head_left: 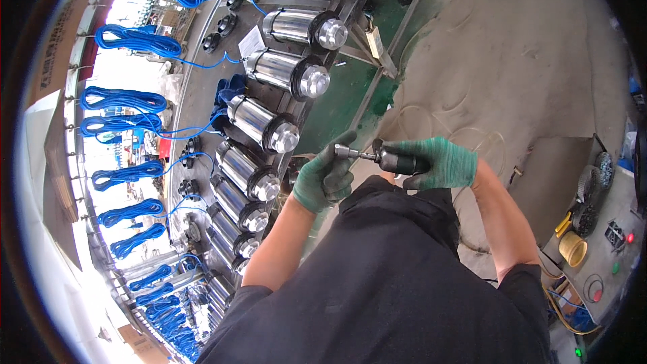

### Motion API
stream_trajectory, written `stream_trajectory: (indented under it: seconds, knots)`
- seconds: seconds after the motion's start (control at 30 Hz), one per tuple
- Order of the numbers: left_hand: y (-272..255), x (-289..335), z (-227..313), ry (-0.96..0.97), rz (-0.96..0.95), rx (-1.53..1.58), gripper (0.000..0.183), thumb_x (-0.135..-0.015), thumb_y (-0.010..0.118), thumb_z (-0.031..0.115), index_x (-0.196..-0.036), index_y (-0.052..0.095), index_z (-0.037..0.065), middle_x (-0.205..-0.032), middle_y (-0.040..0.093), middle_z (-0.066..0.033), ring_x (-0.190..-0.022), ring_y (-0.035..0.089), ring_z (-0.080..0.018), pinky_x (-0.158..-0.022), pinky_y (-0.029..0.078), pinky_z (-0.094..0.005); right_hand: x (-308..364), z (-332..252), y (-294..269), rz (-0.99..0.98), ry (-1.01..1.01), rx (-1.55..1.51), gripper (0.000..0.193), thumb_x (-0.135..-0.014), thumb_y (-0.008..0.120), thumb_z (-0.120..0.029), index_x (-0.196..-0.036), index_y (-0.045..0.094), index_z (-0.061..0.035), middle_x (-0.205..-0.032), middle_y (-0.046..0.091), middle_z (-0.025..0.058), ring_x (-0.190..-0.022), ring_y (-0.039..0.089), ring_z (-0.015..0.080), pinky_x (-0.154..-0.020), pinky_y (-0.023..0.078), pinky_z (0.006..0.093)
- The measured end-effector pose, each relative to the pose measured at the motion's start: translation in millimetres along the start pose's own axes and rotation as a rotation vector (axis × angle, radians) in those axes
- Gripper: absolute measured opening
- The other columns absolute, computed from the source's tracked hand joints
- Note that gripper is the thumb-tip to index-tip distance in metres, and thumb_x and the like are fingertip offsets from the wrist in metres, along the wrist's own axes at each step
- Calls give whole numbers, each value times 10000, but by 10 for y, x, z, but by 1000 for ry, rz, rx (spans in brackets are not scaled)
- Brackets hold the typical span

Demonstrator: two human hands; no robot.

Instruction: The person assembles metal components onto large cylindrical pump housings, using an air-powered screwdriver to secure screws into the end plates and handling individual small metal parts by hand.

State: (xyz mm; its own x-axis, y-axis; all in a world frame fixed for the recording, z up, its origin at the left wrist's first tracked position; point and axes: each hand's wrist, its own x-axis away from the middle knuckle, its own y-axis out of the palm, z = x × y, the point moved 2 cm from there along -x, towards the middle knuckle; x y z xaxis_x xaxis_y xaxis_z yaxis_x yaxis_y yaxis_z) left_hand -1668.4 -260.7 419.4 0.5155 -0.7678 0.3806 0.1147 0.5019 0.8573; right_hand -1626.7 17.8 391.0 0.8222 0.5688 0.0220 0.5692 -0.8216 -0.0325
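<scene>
My right hand (445,164), in a green knit glove with a dark palm, is wrapped round the black body of a handheld power driver (397,160). Its thin shaft and silver socket (346,152) point left. With curled fingers, my left hand (327,178), gloved alike, holds the socket end between thumb and forefinger. Both hands are in front of my body, over the floor. Closest to the left hand is a row of shiny steel cylindrical pumps (255,119) with black collars and silver end caps, lying on a bench.
Coiled blue cables (131,99) hang along the left side, with leads running to the pumps. Black round parts (227,25) and a white paper (251,42) lie on the bench (202,81). To the right stands a worktop with a yellow tub (573,249). A thin hose (431,118) loops over the floor.
</scene>
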Motion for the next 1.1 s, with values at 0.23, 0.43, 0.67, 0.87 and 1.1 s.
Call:
stream_trajectory:
  seconds: [0.23, 0.43, 0.67, 0.87, 1.1]
  knots:
    - [-127, -61, 155, -9, 6, -32, 479, -1053, 517, 351, -1484, 469, 149, -654, 464, -14, -509, 361, -102, -439, 268, -250, -118, -103, -1, 22, 58, 18, 697, -857, 770, -74, -1496, 493, -91, -1191, 736, 73, -982, 655, 94, -879, 554, 308]
    - [-49, -182, 290, 37, 311, -33, 409, -1041, 532, 359, -1379, 556, 132, -625, 382, 28, -494, 314, -84, -415, 239, -233, -263, -65, 53, 94, 76, 129, 745, -829, 794, -74, -1506, 492, -149, -1143, 748, 30, -946, 680, 99, -848, 562, 309]
    - [35, -215, 414, 33, 519, -81, 326, -1020, 548, 307, -1285, 616, 129, -617, 364, 40, -493, 307, -85, -414, 255, -240, -375, 67, 125, 145, 34, 7, 729, -815, 810, -86, -1482, 523, -160, -1175, 731, 79, -975, 704, 133, -843, 570, 342]
    - [-127, -215, 417, 90, 601, -61, 272, -1021, 526, 240, -1263, 632, 174, -605, 343, 51, -474, 276, -87, -407, 218, -264, -419, 177, 143, 157, 17, 175, 731, -805, 823, -101, -1473, 533, -159, -1144, 723, 96, -943, 711, 166, -830, 574, 332]
    - [-245, -109, 395, 53, 178, 68, 316, -1073, 478, 311, -1343, 583, 184, -620, 320, 47, -495, 270, -92, -423, 229, -251, -431, 8, 106, 97, 49, 33, 729, -811, 820, -83, -1475, 521, -118, -1233, 722, 87, -980, 695, 112, -830, 578, 310]
